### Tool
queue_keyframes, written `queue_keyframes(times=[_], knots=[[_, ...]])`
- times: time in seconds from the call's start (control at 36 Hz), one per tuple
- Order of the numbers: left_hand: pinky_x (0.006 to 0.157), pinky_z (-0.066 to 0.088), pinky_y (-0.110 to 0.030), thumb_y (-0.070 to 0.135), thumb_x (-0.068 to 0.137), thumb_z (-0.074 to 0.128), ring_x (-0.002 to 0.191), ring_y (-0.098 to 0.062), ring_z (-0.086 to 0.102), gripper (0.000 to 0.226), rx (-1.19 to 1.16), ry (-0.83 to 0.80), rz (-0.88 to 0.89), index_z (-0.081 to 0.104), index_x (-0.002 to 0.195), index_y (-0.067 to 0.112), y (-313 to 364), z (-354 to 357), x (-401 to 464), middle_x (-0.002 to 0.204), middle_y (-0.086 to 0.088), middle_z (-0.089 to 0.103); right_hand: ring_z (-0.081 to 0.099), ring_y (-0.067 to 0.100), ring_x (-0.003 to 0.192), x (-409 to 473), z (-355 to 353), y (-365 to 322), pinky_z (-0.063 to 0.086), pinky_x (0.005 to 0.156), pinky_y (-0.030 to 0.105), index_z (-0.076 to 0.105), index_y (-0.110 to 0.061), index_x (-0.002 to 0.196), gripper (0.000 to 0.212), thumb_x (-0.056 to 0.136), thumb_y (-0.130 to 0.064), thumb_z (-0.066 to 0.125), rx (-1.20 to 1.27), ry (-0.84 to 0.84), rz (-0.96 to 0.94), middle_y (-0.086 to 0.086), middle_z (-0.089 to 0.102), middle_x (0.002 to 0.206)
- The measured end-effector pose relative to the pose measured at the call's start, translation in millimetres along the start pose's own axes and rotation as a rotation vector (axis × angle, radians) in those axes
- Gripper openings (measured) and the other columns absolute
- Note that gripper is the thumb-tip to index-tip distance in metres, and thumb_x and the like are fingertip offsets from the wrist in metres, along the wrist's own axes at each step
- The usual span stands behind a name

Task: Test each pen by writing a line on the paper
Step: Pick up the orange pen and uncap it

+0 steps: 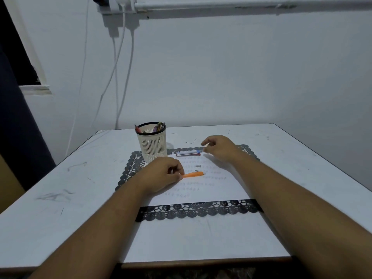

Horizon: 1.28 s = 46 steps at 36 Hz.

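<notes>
Pale walls and a scuffed white table [60,178] frame the work, with a black lace mat [193,211] under the sheet of paper [211,190]. Your left hand [161,174] rests on the paper and pinches the near end of an orange pen [193,174], which lies flat across rows of small written marks. Your right hand [219,148] hovers beyond it with fingers curled toward something small at the tips; you cannot tell what, if anything, they hold. Just left of that hand lies a slim red and blue case [188,153], its label too small to read. Two tiny grey pieces [197,166] sit on the paper between case and pen. More pens stand in the white slotted pen holder [152,143] at the mat's far left corner. The orange pen should feel light, stiff and a little slick, so take it low on the barrel near the tip. The marks on the paper are too faint to read.
</notes>
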<state>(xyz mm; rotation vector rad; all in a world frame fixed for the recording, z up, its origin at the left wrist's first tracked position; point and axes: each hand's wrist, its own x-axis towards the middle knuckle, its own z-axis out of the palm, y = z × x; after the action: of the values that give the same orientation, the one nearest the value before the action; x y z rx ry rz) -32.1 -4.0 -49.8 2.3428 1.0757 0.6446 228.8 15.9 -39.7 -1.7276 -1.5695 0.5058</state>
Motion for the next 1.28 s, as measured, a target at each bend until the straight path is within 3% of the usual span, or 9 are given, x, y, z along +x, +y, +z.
queue_keyframes(times=[0.08,0.31,0.47,0.56,0.64,0.75,0.86,1.08,1.28], knots=[[0.069,0.047,-0.023,0.017,0.092,0.073,0.078,-0.003,0.059,0.009,0.072,0.006,0.063,0.077,0.095,0.025,3,5,4,0.085,0.011,0.067,0.06,0.004,0.078,5,12,-7,0.041,0.056,0.012,0.076,-0.026,0.109,0.016,0.093,-0.026,0.075,-0.006,-0.061,-0.025,-0.007,0.069,0.095],[0.064,0.039,-0.018,0.029,0.092,0.073,0.076,-0.001,0.054,0.007,0.172,0.026,0.091,0.074,0.099,0.03,2,8,8,0.088,0.012,0.063,0.069,0.014,0.086,16,34,-9,0.055,0.074,0.03,0.073,-0.032,0.087,0.008,0.089,-0.024,0.076,-0.111,-0.074,-0.028,-0.008,0.073,0.092],[0.067,0.044,-0.023,0.028,0.088,0.075,0.08,0.002,0.053,0.008,0.053,0.085,0.064,0.072,0.095,0.03,2,4,4,0.09,0.012,0.062,0.068,0.02,0.079,12,34,-13,0.06,0.069,0.031,0.074,-0.016,0.082,0.016,0.084,-0.001,0.076,0.035,0.024,0.031,0.005,0.073,0.09],[0.069,0.044,-0.025,0.026,0.091,0.073,0.085,-0.001,0.052,0.009,0.039,0.184,0.096,0.069,0.098,0.031,3,5,5,0.094,0.014,0.061,0.061,0.007,0.069,7,19,-23,0.045,0.053,0.011,0.075,-0.009,0.084,0.014,0.085,0.004,0.072,0.051,0.024,-0.043,0.002,0.071,0.082],[0.076,0.043,-0.026,0.032,0.094,0.071,0.093,0.0,0.049,0.022,0.188,0.27,0.178,0.065,0.115,0.032,-1,1,9,0.106,0.016,0.057,0.055,0.0,0.058,-4,3,-35,0.041,0.058,0.018,0.078,-0.013,0.089,0.008,0.087,-0.006,0.075,0.05,-0.024,-0.103,-0.006,0.069,0.074],[0.091,0.046,-0.032,0.031,0.09,0.075,0.113,-0.014,0.053,0.041,0.33,0.427,0.267,0.062,0.129,0.025,-2,-2,15,0.121,0.007,0.059,0.06,0.0,0.06,-29,-3,-48,0.043,0.056,0.017,0.08,-0.018,0.091,0.003,0.09,-0.017,0.078,0.186,-0.037,-0.122,0.0,0.076,0.083],[0.087,0.049,-0.041,0.03,0.089,0.077,0.103,-0.021,0.061,0.031,0.441,0.532,0.333,0.071,0.118,0.023,4,1,15,0.11,0.005,0.069,0.072,0.005,0.084,-55,11,-50,0.053,0.079,0.024,0.081,-0.019,0.092,0.004,0.09,-0.018,0.079,0.418,-0.077,-0.11,-0.005,0.079,0.088],[0.078,0.052,-0.039,0.02,0.089,0.078,0.09,-0.021,0.064,0.021,0.414,0.629,0.388,0.074,0.109,0.014,3,2,11,0.101,0.001,0.072,0.055,0.012,0.075,-64,15,-49,0.043,0.062,0.024,0.084,-0.011,0.095,0.012,0.096,-0.012,0.071,0.85,-0.105,0.012,0.003,0.072,0.084],[0.073,0.054,-0.039,0.012,0.088,0.078,0.087,-0.025,0.065,0.02,0.444,0.664,0.449,0.076,0.108,0.008,6,1,12,0.1,-0.005,0.073,0.056,0.012,0.069,-62,15,-48,0.044,0.06,0.024,0.081,-0.003,0.098,0.011,0.096,-0.006,0.071,0.967,-0.164,0.069,0.005,0.072,0.08]])
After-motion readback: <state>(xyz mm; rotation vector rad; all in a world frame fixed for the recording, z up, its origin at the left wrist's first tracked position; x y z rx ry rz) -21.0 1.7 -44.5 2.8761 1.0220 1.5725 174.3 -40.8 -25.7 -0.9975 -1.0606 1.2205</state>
